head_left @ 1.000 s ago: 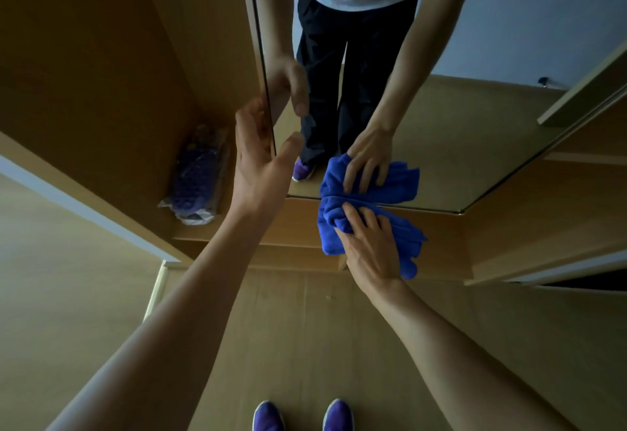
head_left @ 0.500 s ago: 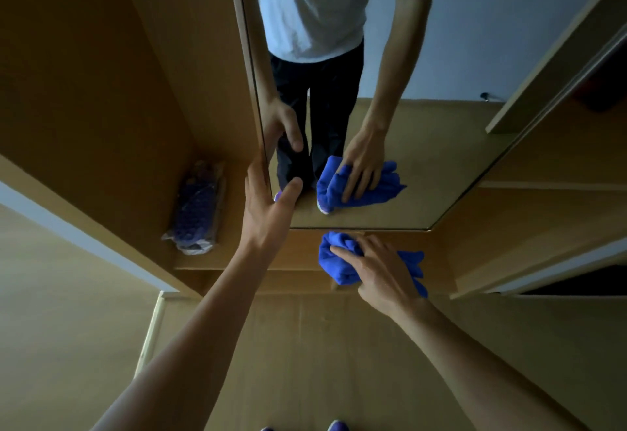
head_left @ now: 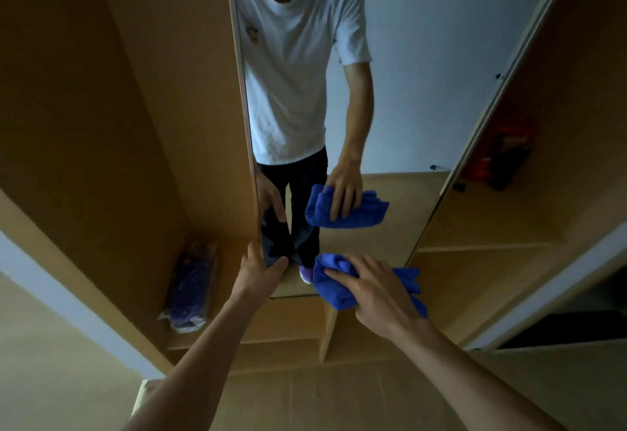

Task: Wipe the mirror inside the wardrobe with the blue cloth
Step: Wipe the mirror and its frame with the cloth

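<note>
The tall mirror (head_left: pixel 424 91) stands inside the wooden wardrobe (head_left: pixel 135 125) and reflects a person in a white shirt. My left hand (head_left: pixel 258 271) grips the mirror's lower left edge, thumb on the glass side and fingers behind the edge. My right hand (head_left: pixel 376 291) holds the bunched blue cloth (head_left: pixel 334 289) with its fingers spread over the top. The cloth hangs in front of the mirror's bottom edge. A gap shows between it and its reflection, so it is off the glass.
A clear plastic bag with something purple (head_left: pixel 190 291) lies on the wardrobe floor at the left. Shelves to the right of the mirror hold red and dark items (head_left: pixel 498 155). Low open compartments (head_left: pixel 325 328) sit below the mirror, and pale wooden flooring (head_left: pixel 305 403) lies under my arms.
The cloth was pressed to the glass a second ago; my right hand has since drawn it back off the mirror. My view has tilted up. My left hand stays on the mirror's edge.
</note>
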{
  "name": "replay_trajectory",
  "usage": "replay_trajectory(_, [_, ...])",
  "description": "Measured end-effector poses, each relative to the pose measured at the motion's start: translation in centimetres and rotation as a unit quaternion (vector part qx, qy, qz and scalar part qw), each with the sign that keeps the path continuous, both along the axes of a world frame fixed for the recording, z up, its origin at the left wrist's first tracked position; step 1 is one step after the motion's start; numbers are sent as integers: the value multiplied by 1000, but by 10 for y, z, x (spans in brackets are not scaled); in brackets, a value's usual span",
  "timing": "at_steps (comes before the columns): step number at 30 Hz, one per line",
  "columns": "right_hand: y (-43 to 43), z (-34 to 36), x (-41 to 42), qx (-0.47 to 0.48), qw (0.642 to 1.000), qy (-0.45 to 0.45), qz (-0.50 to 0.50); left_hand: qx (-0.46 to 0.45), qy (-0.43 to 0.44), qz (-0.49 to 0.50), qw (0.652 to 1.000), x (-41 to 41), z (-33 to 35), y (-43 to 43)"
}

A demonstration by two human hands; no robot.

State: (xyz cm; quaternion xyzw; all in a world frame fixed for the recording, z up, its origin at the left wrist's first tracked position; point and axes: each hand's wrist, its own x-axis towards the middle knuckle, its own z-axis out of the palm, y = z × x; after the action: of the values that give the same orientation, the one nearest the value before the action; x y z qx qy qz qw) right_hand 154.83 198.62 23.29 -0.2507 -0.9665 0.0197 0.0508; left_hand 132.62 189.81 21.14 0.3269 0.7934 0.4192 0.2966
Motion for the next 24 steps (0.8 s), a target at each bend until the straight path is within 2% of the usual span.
replay_trajectory(4, [-4, 35, -4, 24, 999, 23, 2, -34, 34, 64, 997, 27, 27, -8])
replay_trajectory(6, [-5, 55, -6, 36, 998, 42, 1, -29, 55, 63, 996, 41, 42, -14])
replay_trajectory(10, [-6, 98, -4, 73, 993, 92, -10, 87, 124, -28, 988, 65, 79, -22])
replay_trajectory(14, [-3, 153, 0, 138, 981, 137, -11, 179, 198, -120, 956, 77, 139, -17])
replay_trajectory(19, [6, 217, 12, 216, 962, 164, -1, 264, 258, -136, 919, 85, 208, -5])
replay_trajectory(24, [26, 262, 18, 243, 951, 191, 28, 317, 325, -131, 882, 87, 252, 10])
